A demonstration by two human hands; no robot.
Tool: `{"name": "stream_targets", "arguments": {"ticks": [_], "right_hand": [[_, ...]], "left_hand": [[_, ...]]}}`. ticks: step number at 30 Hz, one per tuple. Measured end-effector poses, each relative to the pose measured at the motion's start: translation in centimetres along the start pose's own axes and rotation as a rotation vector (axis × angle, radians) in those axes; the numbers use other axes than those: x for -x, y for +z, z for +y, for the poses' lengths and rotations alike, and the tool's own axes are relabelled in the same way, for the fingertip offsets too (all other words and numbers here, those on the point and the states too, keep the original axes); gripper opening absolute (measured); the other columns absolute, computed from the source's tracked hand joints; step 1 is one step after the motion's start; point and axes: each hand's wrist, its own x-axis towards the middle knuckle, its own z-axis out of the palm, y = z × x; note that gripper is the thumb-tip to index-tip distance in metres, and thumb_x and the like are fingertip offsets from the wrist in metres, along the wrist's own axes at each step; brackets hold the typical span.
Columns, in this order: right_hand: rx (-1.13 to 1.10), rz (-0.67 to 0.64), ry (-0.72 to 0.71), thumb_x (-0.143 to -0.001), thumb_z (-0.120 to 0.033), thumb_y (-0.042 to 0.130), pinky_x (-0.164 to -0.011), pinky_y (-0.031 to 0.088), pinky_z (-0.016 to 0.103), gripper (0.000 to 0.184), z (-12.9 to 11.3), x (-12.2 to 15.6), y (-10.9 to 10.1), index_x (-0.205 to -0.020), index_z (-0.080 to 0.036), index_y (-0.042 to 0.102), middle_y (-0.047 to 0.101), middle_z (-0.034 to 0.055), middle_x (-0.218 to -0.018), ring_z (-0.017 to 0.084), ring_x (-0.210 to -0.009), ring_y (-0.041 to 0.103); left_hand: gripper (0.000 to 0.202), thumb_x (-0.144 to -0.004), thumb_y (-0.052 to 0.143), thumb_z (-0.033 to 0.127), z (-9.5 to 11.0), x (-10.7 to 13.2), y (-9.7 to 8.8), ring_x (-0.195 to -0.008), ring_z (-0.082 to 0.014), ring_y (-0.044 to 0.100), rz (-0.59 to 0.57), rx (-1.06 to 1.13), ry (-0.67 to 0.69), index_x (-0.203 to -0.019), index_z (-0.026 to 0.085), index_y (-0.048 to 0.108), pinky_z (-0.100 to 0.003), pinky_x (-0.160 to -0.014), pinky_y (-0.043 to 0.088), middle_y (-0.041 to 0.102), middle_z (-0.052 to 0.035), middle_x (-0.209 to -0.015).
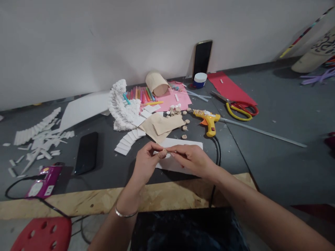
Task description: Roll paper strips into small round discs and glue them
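My left hand (146,163) and my right hand (190,158) meet over a white sheet (180,143) on the grey table (274,164). Both pinch the same small pale piece (164,151) between thumb and fingertips; it looks like one of the little wooden discs (184,136) scattered just beyond. A silver bangle sits on my left wrist. A yellow glue gun (209,122) lies a little past my right hand, its black cord running down beside my right forearm.
White fringed paper model (123,104), small white squares (129,139), beige paper (161,125), coloured sticks on pink paper (142,94), scissors (239,108), metal ruler (261,131), black phone (87,152), purple device (43,181), paper scraps (39,139), upright phone (202,57), red stool (42,235).
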Motion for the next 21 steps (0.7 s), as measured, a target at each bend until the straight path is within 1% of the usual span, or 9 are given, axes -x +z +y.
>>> {"name": "stream_targets", "arguments": {"ticks": [3,5,9,12,15,18,21], "right_hand": [[-0.023,-0.003,0.02,-0.09,-0.025,0.049,-0.058,0.041,0.023,0.032,0.2,-0.1,0.2,-0.113,-0.02,0.07,0.066,0.0003,-0.066,0.013,-0.061,0.059],[-0.048,-0.006,0.034,-0.09,-0.024,0.047,-0.057,0.04,0.022,0.032,0.3,-0.1,0.3,-0.112,-0.019,0.07,0.064,-0.0007,-0.063,0.012,-0.056,0.056],[-0.116,-0.013,0.085,-0.091,-0.026,0.045,-0.053,0.038,0.022,0.03,0.5,-0.2,0.4,-0.108,-0.02,0.069,0.057,-0.0038,-0.056,0.01,-0.05,0.051],[-0.114,0.022,0.131,-0.091,-0.029,0.048,-0.053,0.038,0.022,0.025,0.6,-0.2,0.3,-0.104,-0.02,0.067,0.056,-0.0045,-0.055,0.011,-0.051,0.053],[-0.111,0.046,0.141,-0.09,-0.031,0.051,-0.053,0.038,0.021,0.019,0.7,-0.2,0.2,-0.097,-0.02,0.064,0.056,-0.0049,-0.055,0.011,-0.052,0.054],[-0.089,0.028,0.113,-0.091,-0.033,0.051,-0.053,0.037,0.021,0.017,0.9,-0.2,0.1,-0.093,-0.02,0.063,0.057,-0.0047,-0.056,0.011,-0.052,0.053],[-0.061,0.021,0.093,-0.09,-0.031,0.051,-0.053,0.036,0.021,0.016,1.0,-0.2,0.1,-0.092,-0.021,0.064,0.059,-0.0041,-0.058,0.011,-0.053,0.053]], "left_hand": [[0.03,-0.068,0.08,0.034,-0.1,0.0,0.2,-0.074,-0.0133,0.063,-0.006,-0.008,0.005,-0.091,0.018,0.069,-0.024,-0.07,0.051,0.068,-0.0015,-0.08],[0.029,-0.07,0.078,0.033,0.2,0.0,0.5,-0.076,-0.0138,0.064,0.016,-0.059,0.043,-0.095,0.019,0.072,-0.024,-0.07,0.052,0.07,-0.0028,-0.084],[0.015,-0.074,0.074,0.031,0.8,0.4,1.1,-0.074,-0.0142,0.064,0.094,-0.161,0.161,-0.085,0.021,0.077,-0.023,-0.063,0.05,0.07,-0.0028,-0.082],[0.012,-0.075,0.074,0.029,1.0,0.7,1.3,-0.075,-0.0137,0.064,0.13,-0.184,0.193,-0.083,0.022,0.077,-0.022,-0.063,0.049,0.07,-0.0021,-0.082],[0.014,-0.075,0.074,0.033,0.8,0.8,1.2,-0.074,-0.014,0.064,0.122,-0.184,0.177,-0.082,0.021,0.076,-0.023,-0.064,0.049,0.07,-0.0019,-0.081],[0.017,-0.072,0.076,0.036,0.8,0.7,1.2,-0.07,-0.014,0.063,0.117,-0.176,0.137,-0.078,0.02,0.075,-0.023,-0.063,0.049,0.069,-0.0018,-0.077],[0.017,-0.069,0.077,0.035,1.0,0.7,1.1,-0.068,-0.0136,0.062,0.11,-0.152,0.098,-0.074,0.019,0.072,-0.023,-0.062,0.048,0.068,-0.0012,-0.074]]}}
